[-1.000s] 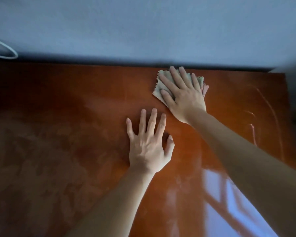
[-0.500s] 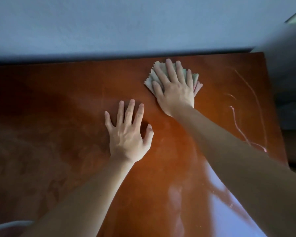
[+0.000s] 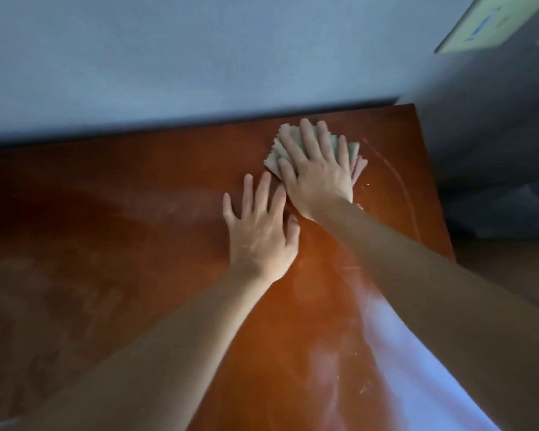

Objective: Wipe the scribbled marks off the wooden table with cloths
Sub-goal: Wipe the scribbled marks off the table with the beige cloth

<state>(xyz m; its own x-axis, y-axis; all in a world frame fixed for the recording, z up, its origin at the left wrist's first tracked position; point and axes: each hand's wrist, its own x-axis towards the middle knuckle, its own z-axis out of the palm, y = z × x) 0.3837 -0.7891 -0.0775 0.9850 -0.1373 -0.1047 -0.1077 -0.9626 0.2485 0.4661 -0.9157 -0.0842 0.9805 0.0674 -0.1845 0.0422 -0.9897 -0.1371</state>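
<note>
Pressing flat, head view: right hand pins pale cloth near table far-right corner, fingers straight. Left hand splayed, empty, braces beside it. Wiping in progress; curved scribble just right likely needs next pass.

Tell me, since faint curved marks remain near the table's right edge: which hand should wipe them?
Right. The right hand already presses the cloth flat, beside the curved mark; the left hand rests bare on the wooden table.

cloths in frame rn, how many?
2, stacked: a green cloth under the right hand near the table's far right corner, and a pink cloth peeking out beneath. More may be hidden.
</note>
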